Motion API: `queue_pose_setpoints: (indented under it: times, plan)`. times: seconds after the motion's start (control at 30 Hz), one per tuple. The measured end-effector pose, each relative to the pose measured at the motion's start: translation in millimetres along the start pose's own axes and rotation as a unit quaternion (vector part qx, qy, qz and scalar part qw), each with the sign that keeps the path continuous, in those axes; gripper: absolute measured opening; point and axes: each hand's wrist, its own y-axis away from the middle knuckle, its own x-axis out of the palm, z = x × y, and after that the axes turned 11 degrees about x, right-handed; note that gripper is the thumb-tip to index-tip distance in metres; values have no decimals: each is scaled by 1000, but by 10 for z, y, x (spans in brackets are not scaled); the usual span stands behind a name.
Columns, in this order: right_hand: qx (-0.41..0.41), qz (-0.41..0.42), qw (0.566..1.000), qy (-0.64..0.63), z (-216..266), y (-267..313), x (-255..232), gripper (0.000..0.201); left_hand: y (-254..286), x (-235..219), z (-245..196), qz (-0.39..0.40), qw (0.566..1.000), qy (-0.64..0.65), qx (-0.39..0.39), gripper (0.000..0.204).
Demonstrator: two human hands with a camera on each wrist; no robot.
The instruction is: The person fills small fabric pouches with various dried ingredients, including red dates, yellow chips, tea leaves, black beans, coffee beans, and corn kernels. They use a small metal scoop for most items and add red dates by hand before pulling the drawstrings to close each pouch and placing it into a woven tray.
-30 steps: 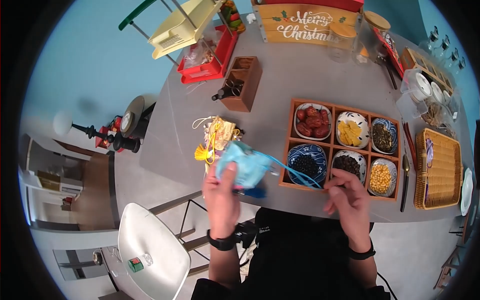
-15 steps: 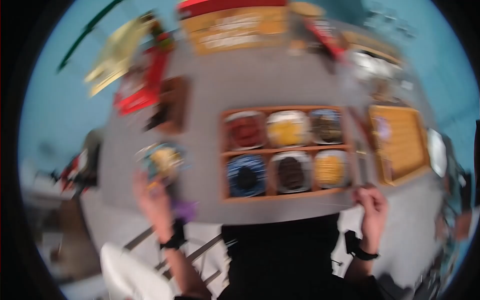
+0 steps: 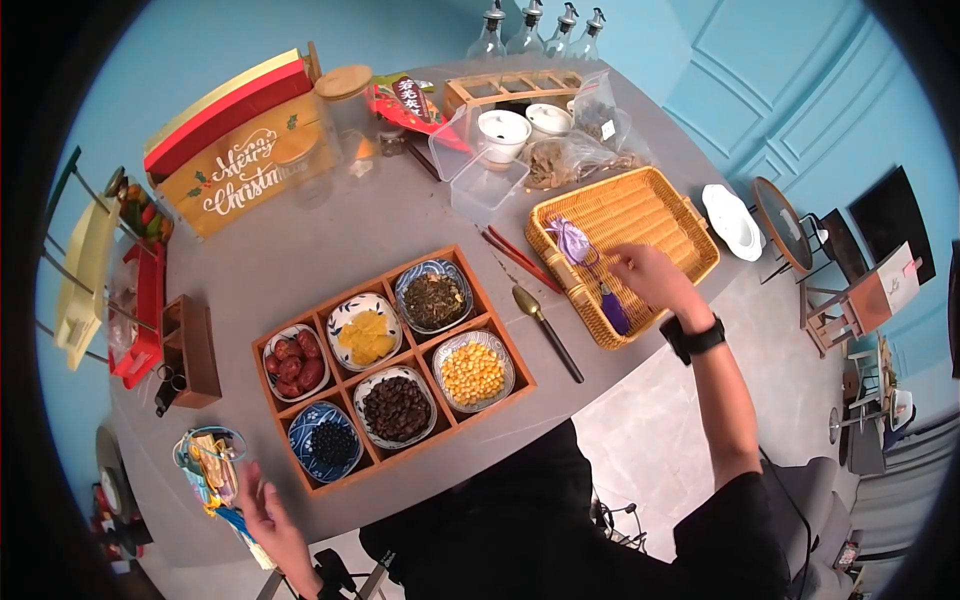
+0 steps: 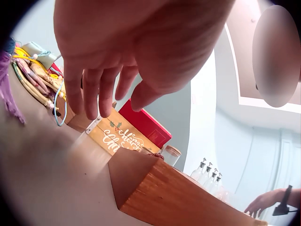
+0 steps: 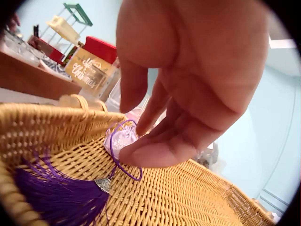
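Observation:
In the wicker basket lies a small lilac pouch with a purple cord and a dark purple tassel. My right hand hovers over the basket beside the pouch; in the right wrist view, the hand has its fingers loosely bent above the cord, with nothing visibly gripped. At the table's left edge, my left hand is held with relaxed fingers beside a pile of pouches with cords and tassels. The left wrist view shows that hand empty, apart from the pile.
A wooden six-compartment box with bowls of dried foods stands between the hands. A dark-handled spoon and red sticks lie between it and the basket. Behind are plastic containers, a Christmas crate and a white plate.
The light-blue pouch has left my left hand and lies among the pile. My right hand has moved right, from the wooden box to over the basket. The head view has turned right.

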Motion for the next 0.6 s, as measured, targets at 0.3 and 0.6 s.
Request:
queue_pose_setpoints:
  times: [0.3, 0.6]
  plan:
    - [5, 45, 996, 80, 261, -813, 313, 35, 64, 102, -397, 70, 992, 99, -35, 29]
    - [-30, 25, 968, -246, 545, 500, -278, 29, 87, -37, -629, -78, 989, 122, -39, 10]
